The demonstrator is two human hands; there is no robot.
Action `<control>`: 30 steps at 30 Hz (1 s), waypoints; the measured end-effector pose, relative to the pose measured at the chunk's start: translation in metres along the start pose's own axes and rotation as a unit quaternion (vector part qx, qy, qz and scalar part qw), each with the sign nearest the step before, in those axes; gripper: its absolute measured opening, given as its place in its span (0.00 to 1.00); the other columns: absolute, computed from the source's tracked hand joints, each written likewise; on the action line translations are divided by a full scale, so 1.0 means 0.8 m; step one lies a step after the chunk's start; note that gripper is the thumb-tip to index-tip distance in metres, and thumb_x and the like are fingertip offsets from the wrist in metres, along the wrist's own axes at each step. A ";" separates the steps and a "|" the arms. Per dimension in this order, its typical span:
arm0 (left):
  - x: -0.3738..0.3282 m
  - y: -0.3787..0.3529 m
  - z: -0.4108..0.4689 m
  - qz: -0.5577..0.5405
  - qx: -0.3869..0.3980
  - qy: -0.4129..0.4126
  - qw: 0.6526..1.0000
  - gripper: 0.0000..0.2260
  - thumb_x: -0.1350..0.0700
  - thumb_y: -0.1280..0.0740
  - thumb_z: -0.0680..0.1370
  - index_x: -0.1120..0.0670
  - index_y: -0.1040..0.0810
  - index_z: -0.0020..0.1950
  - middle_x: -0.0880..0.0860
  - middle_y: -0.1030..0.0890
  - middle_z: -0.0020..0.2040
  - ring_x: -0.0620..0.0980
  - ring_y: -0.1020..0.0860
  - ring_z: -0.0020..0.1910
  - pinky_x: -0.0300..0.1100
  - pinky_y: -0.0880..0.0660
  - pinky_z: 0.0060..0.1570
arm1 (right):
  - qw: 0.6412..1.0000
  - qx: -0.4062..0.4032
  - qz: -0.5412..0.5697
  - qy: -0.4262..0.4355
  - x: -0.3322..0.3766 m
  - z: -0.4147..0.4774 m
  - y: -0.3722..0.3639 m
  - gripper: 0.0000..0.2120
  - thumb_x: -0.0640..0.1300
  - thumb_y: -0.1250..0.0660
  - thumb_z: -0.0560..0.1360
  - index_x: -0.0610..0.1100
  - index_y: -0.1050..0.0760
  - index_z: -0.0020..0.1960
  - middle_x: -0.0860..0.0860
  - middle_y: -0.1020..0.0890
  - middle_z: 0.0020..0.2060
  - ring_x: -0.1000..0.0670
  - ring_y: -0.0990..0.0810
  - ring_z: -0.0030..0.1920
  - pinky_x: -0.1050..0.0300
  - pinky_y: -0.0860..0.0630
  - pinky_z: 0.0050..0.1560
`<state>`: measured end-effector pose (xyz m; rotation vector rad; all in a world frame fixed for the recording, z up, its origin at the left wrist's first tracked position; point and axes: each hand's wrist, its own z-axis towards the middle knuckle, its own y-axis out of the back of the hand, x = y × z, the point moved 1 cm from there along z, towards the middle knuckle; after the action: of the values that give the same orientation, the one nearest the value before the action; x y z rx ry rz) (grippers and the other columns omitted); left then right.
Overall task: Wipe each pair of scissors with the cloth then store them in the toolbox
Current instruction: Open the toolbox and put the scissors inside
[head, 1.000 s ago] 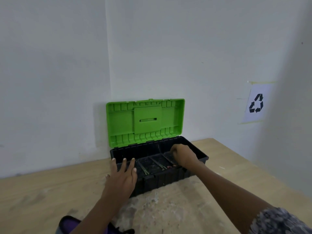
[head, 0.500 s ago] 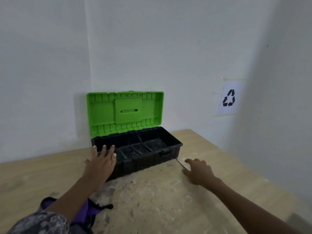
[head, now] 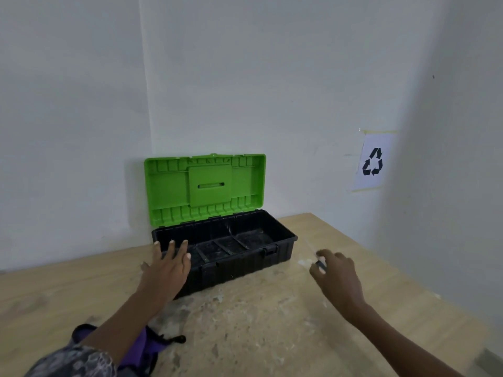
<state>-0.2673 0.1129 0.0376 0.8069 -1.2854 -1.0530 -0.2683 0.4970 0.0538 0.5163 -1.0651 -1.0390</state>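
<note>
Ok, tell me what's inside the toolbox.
The toolbox shows dusty black compartments; no tools are clearly visible. The left hand covers its near-left corner, hiding that part.

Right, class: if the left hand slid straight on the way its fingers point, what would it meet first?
The left hand points across the left end of the open toolbox. Carried on, it would probably meet the raised green lid first, though its height above the box is unclear.

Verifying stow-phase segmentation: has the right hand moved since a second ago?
Yes. The right hand has come out of the toolbox and is now over the table, to the right of the toolbox's front right corner.
</note>
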 end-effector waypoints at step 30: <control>-0.002 -0.014 0.015 -0.196 -0.088 0.057 0.975 0.33 0.48 0.62 0.86 0.58 0.18 0.65 0.64 0.19 0.64 0.71 0.22 0.64 0.69 0.23 0.56 | 0.987 0.147 -0.053 0.041 0.149 0.150 -0.147 0.09 0.44 0.40 0.79 0.45 0.23 0.55 0.43 0.18 0.53 0.39 0.22 0.55 0.48 0.24 0.53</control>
<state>-0.2810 0.1114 0.0283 0.9929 -0.9383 -1.3921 -0.4144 0.3529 0.0688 0.8547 -1.1332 -0.9489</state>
